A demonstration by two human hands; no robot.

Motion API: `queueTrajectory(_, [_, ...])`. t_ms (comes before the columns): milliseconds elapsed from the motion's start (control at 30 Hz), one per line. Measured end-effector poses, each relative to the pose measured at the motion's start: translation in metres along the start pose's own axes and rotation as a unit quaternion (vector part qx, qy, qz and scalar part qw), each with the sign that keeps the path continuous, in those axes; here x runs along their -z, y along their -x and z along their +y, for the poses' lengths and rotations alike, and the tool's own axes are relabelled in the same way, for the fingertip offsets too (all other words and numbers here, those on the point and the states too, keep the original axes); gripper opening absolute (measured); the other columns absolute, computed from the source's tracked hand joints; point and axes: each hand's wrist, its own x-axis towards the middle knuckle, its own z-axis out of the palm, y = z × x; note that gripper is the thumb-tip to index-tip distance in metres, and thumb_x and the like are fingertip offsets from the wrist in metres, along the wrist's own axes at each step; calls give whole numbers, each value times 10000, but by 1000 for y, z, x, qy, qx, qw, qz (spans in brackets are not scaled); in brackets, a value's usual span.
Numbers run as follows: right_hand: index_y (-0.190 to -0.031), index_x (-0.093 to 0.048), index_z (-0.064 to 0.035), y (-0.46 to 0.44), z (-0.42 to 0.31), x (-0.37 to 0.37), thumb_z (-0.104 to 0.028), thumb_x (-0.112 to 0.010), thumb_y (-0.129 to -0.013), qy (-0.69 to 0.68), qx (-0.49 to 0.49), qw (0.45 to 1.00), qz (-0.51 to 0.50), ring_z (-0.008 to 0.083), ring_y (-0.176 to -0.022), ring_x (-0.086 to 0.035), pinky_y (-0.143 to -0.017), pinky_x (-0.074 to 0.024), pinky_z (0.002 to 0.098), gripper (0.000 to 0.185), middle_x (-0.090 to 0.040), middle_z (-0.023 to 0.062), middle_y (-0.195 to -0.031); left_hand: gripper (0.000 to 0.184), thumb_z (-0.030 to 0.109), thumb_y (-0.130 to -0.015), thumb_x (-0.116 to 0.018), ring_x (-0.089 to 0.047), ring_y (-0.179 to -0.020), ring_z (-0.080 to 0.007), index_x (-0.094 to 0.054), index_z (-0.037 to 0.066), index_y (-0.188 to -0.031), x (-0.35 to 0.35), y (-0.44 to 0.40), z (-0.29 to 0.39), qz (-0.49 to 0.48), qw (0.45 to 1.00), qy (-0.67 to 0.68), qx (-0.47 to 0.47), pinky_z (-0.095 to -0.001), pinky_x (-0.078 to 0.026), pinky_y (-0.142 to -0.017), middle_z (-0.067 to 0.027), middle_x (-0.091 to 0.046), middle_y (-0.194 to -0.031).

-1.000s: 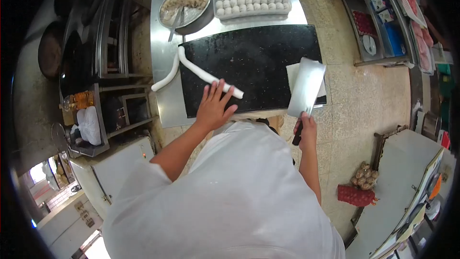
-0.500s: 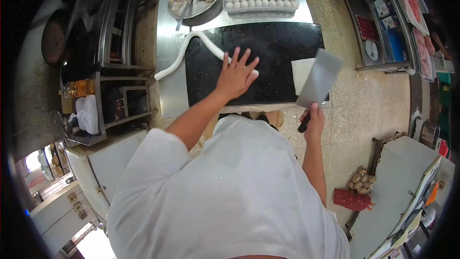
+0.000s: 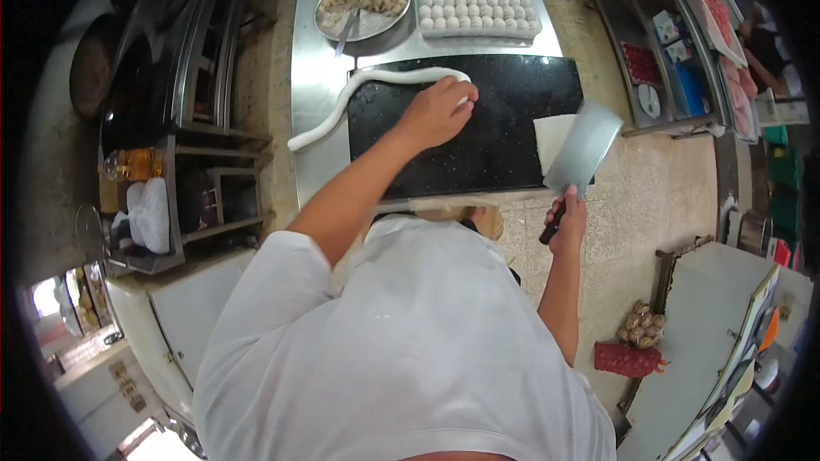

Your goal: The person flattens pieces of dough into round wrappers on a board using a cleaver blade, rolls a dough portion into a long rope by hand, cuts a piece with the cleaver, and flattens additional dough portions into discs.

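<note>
On the black board (image 3: 478, 149), the left hand (image 3: 437, 113) curls round the right end of the dough rope (image 3: 393, 77), while at the board's right edge the right hand (image 3: 570, 220) grips a cleaver (image 3: 584, 147).

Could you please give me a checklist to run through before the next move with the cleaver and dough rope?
1. Cleaver gripped by its handle in right hand: ok.
2. Left hand at dough rope's end: ok.
3. Left hand's grip: cannot tell, fingers hide it.
4. Left hand apart from blade: ok.
5. Rope wholly on black board: not ok, one stretch lies on the steel table.
</note>
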Motion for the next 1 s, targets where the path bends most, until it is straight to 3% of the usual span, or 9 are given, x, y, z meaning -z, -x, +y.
queueTrajectory(67, [-924, -518, -97, 19, -4, -9, -454, -567, -1039, 128, -46, 990, 19, 145, -529, -509, -483, -447, 302, 379, -523, 24, -703, 198, 163, -929, -632, -643, -947, -410, -633, 119, -1121, 46, 22, -4, -65, 997, -21, -33, -494, -531, -821, -148, -632, -1031])
queueTrajectory(133, [-901, -521, -103, 34, 6, -14, -468, -571, -1034, 120, -12, 992, 27, 146, -502, -493, -473, -436, 298, 392, -519, 18, -685, 233, 138, -903, -677, -647, -945, -397, -629, 95, -1127, 79, 44, -36, -125, 986, -109, 1, -480, -530, -821, -144, -635, -1042])
queueTrajectory(233, [-871, -534, -77, 40, 25, -19, -544, -609, -991, -42, 115, 992, 21, 168, -508, -517, -474, -455, 325, 488, -507, 36, -658, 286, 111, -865, -751, -650, -919, -355, -638, 56, -1122, 91, 97, -119, -101, 989, -88, 68, -431, -524, -798, -147, -623, -1008])
queueTrajectory(267, [-878, -526, -83, 23, 41, -12, -535, -618, -987, -94, 63, 993, 45, 179, -548, -534, -507, -474, 339, 474, -513, 42, -673, 286, 111, -865, -751, -650, -919, -355, -638, 56, -1122, 92, 105, -126, -114, 988, -78, 70, -431, -524, -798, -147, -623, -1008])
queueTrajectory(367, [-913, -523, -90, 25, 45, -15, -467, -620, -1002, -12, -93, 992, 88, 173, -575, -541, -521, -480, 345, 399, -522, 42, -693, 331, 93, -829, -794, -651, -872, -284, -632, 28, -1111, 93, 118, -122, -54, 996, -8, 77, -361, -536, -789, -132, -641, -1060])
queueTrajectory(600, [-999, -568, -60, 110, 40, -109, -206, -591, -1001, 155, 1, 987, 33, 147, -562, -585, -511, -479, 308, 148, -571, 46, -734, 294, 120, -817, -823, -662, -773, -237, -653, 23, -1037, 89, 132, -133, -36, 995, 56, 72, -356, -546, -721, -103, -665, -951])
queueTrajectory(667, [-1048, -582, -30, 142, 43, -138, -180, -580, -1000, 358, 18, 933, -36, 227, -626, -654, -569, -501, 371, 157, -632, 107, -759, 290, 134, -815, -827, -662, -767, -239, -659, 26, -1025, 86, 139, -134, -25, 996, 58, 70, -359, -547, -718, -99, -667, -941])
queueTrajectory(767, [-1133, -583, 1, 182, 31, -195, -136, -535, -997, 612, 133, 770, -123, 480, -860, -654, -737, -516, 531, 199, -660, 244, -879, 272, 138, -819, -822, -663, -760, -249, -666, 25, -1012, 81, 145, -130, -11, 998, 42, 53, -371, -549, -712, -102, -669, -938])
queueTrajectory(1000, [-1118, -535, -21, 179, 56, -222, -199, -412, -1033, 691, 146, 672, -223, 462, -870, -675, -787, -542, 539, 233, -664, 222, -991, 315, 122, -821, -775, -665, -892, -387, -677, 18, -1102, 84, 144, -120, -2, 999, 5, 39, -439, -555, -774, -160, -676, -1034])
